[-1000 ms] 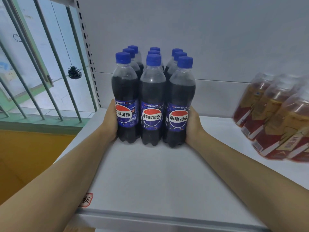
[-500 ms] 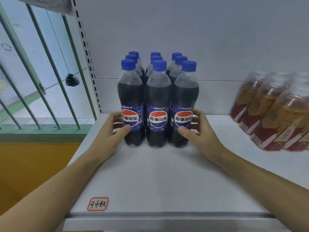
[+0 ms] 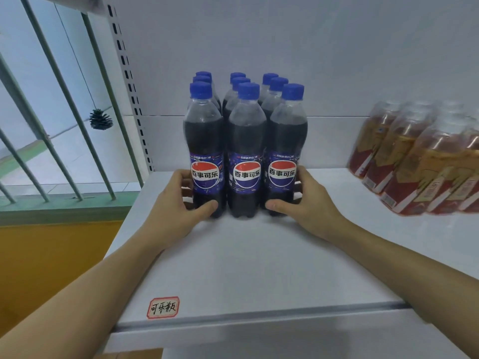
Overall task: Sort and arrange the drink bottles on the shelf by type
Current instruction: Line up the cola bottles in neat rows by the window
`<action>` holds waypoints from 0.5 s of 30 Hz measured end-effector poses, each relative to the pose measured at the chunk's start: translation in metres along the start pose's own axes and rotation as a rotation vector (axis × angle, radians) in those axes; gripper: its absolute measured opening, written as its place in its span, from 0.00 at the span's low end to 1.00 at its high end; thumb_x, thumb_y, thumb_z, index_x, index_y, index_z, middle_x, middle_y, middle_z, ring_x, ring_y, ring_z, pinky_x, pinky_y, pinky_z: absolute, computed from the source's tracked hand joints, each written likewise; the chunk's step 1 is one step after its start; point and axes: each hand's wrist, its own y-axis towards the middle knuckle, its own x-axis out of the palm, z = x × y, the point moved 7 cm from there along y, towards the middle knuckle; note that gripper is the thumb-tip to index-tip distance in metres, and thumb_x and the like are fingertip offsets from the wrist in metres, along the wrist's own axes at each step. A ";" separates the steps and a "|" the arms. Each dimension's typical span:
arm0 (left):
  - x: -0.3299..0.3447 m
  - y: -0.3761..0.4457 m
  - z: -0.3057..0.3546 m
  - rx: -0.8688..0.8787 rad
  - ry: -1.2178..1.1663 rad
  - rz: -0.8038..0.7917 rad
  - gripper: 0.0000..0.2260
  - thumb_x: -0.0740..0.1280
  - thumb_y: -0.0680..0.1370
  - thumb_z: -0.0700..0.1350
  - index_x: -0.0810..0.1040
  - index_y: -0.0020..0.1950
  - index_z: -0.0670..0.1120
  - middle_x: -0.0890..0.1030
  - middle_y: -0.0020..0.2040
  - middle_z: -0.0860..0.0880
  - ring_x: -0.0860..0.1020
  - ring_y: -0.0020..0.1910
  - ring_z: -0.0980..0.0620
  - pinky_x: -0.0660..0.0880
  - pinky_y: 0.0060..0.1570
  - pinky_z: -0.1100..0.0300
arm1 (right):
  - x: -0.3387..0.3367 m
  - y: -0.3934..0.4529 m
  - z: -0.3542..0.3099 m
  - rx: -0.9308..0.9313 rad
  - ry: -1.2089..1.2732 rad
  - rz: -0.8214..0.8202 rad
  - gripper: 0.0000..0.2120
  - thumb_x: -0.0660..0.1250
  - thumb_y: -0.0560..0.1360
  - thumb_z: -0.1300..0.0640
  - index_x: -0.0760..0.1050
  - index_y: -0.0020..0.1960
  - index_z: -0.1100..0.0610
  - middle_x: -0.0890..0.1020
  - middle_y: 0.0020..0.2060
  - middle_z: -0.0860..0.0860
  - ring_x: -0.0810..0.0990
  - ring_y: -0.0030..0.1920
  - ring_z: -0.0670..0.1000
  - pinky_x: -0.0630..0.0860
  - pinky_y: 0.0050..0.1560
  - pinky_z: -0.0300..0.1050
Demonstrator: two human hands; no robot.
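Several cola bottles (image 3: 246, 141) with blue caps and blue labels stand upright in a tight block of three rows on the white shelf (image 3: 246, 268). My left hand (image 3: 178, 203) cups the front left bottle, thumb across its base and fingers curled round its left side. My right hand (image 3: 308, 203) mirrors this on the front right bottle, its thumb against the base. The rear bottles are mostly hidden behind the front row.
Several amber tea bottles (image 3: 414, 161) with red labels stand grouped at the right of the shelf. A red-bordered handwritten tag (image 3: 162, 307) sits at the shelf's front edge. A perforated upright (image 3: 129, 86) and window bars (image 3: 64, 99) bound the left side.
My hands went from pressing flat against the block's sides to wrapping the front corner bottles, and the thumbs slid down from the labels to the bases. The block stays together.
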 end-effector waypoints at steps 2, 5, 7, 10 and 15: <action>-0.001 0.000 -0.001 -0.004 -0.007 -0.004 0.26 0.78 0.72 0.45 0.71 0.66 0.50 0.80 0.59 0.54 0.81 0.54 0.55 0.82 0.53 0.52 | -0.008 0.000 -0.006 -0.008 0.038 0.055 0.42 0.79 0.68 0.40 0.62 0.74 0.47 0.75 0.63 0.42 0.78 0.59 0.44 0.78 0.50 0.35; 0.000 0.001 -0.001 -0.006 -0.020 -0.013 0.26 0.78 0.72 0.45 0.70 0.66 0.51 0.79 0.59 0.54 0.81 0.55 0.55 0.81 0.54 0.50 | -0.062 -0.008 -0.064 -0.343 -0.087 0.490 0.31 0.68 0.77 0.46 0.65 0.73 0.59 0.74 0.63 0.54 0.76 0.57 0.52 0.75 0.53 0.42; 0.001 0.002 -0.002 -0.006 -0.027 -0.020 0.27 0.78 0.72 0.45 0.69 0.66 0.51 0.79 0.60 0.55 0.80 0.55 0.55 0.81 0.55 0.49 | -0.079 -0.011 -0.134 -0.608 -0.331 0.566 0.21 0.67 0.79 0.53 0.71 0.67 0.63 0.75 0.59 0.56 0.74 0.54 0.51 0.69 0.52 0.32; 0.003 0.003 -0.002 -0.005 0.000 -0.051 0.30 0.80 0.70 0.46 0.69 0.67 0.51 0.79 0.60 0.55 0.81 0.55 0.54 0.81 0.56 0.50 | -0.067 0.018 -0.218 -0.734 -0.660 0.276 0.20 0.66 0.81 0.49 0.72 0.69 0.58 0.77 0.59 0.55 0.72 0.53 0.47 0.66 0.52 0.32; 0.004 0.001 -0.003 0.024 0.051 -0.075 0.32 0.81 0.69 0.47 0.69 0.68 0.52 0.79 0.61 0.55 0.80 0.55 0.53 0.81 0.55 0.53 | -0.019 0.069 -0.235 -0.554 -1.081 -0.247 0.17 0.69 0.78 0.42 0.77 0.64 0.45 0.78 0.50 0.43 0.76 0.43 0.49 0.69 0.48 0.45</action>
